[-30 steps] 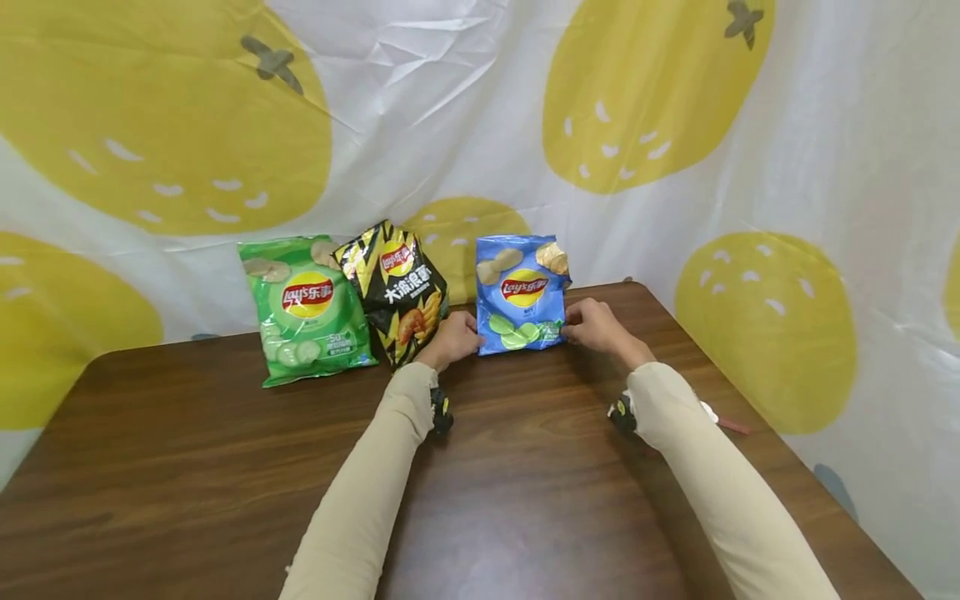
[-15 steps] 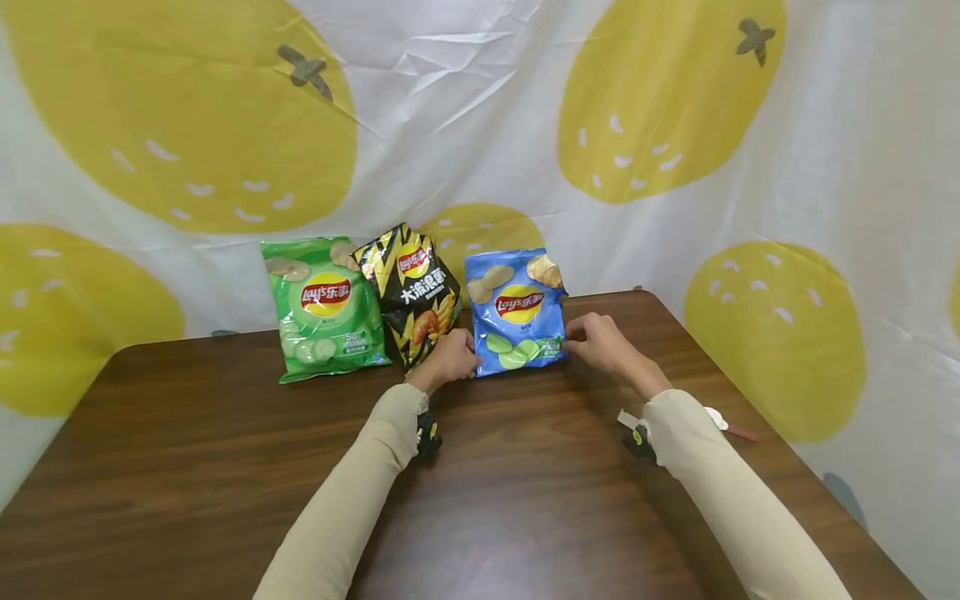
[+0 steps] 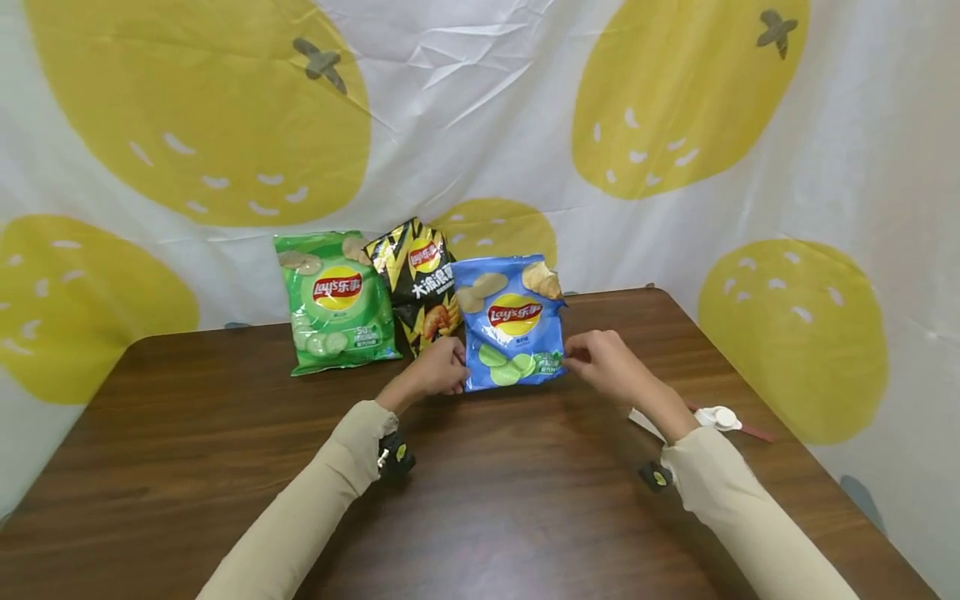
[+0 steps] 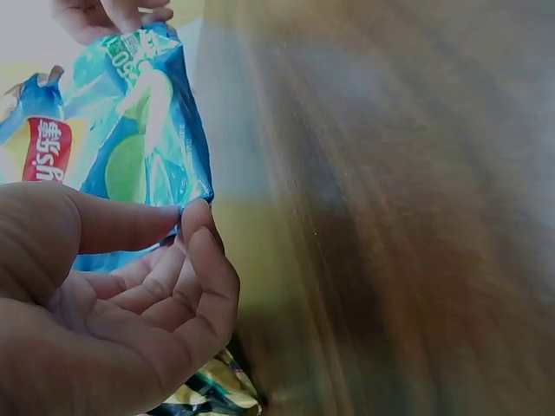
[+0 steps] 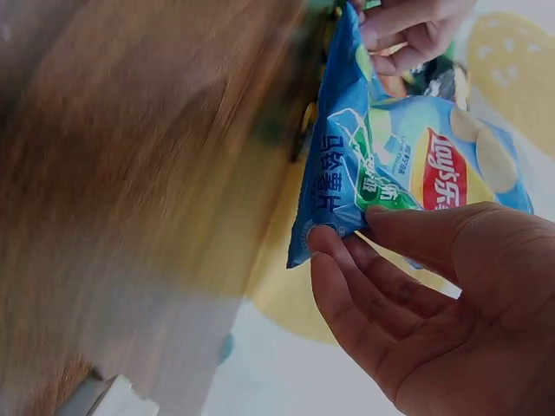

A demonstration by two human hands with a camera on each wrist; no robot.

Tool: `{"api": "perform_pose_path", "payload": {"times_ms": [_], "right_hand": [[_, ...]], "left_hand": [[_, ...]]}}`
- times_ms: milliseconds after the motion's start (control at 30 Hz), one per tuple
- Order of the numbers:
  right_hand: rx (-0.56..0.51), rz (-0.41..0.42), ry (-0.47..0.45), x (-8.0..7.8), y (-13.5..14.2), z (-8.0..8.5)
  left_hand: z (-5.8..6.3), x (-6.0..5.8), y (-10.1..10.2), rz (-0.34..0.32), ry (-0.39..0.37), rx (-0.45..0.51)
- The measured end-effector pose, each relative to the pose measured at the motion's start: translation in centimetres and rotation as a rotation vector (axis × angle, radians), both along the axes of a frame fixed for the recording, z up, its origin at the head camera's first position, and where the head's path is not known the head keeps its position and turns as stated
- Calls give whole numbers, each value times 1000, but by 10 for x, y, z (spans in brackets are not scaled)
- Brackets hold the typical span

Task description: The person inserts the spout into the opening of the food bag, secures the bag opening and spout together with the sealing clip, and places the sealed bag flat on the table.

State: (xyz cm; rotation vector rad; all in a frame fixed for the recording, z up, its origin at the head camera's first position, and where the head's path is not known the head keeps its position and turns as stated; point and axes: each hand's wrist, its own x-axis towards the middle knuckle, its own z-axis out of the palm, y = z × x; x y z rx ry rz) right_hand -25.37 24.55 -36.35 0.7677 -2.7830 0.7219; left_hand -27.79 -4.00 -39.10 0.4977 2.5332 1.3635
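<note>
A blue Lay's chip bag [image 3: 510, 325] stands upright between my two hands, its front facing me. My left hand [image 3: 435, 367] pinches its lower left corner between thumb and forefinger, as the left wrist view shows up close. At the lower right corner my right hand [image 3: 606, 360] pinches the bag between thumb and fingers; in the right wrist view the bottom seam [image 5: 316, 195] hangs off the table surface. Behind the left hand a black and yellow chip bag [image 3: 411, 279] leans back, partly covered by the blue one. A green Lay's chip bag [image 3: 337, 312] leans left of it.
The brown wooden table [image 3: 225, 467] runs up to a white curtain [image 3: 450, 92] with yellow fruit prints. Beyond my right forearm lies a small white object [image 3: 717, 417] with a red strip, near the table's right edge.
Both hands have drawn the blue chip bag away from the curtain, toward me and slightly left, so it now overlaps the black bag. The head view has shifted a little.
</note>
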Motion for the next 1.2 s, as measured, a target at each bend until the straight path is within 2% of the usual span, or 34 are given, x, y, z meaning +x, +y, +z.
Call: {"api": "perform_pose_path", "payload": {"times_ms": [367,600,933,1067,1200], "right_hand": [[-21,121,85,31,-23,2],[-19,180,112,57,-33,-2],[-73,292,173,99,-51,-19],[-75,306,191,111,-56,-23],[-71,317,187,117,-59,-27]], "left_hand": [[6,45,-33,30,82,-42],[3,84,-48,33,134,7],[-3,139,-76,14,116,74],[-6,155,-81,33,107,67],[-9,164,-86,38,94,73]]}}
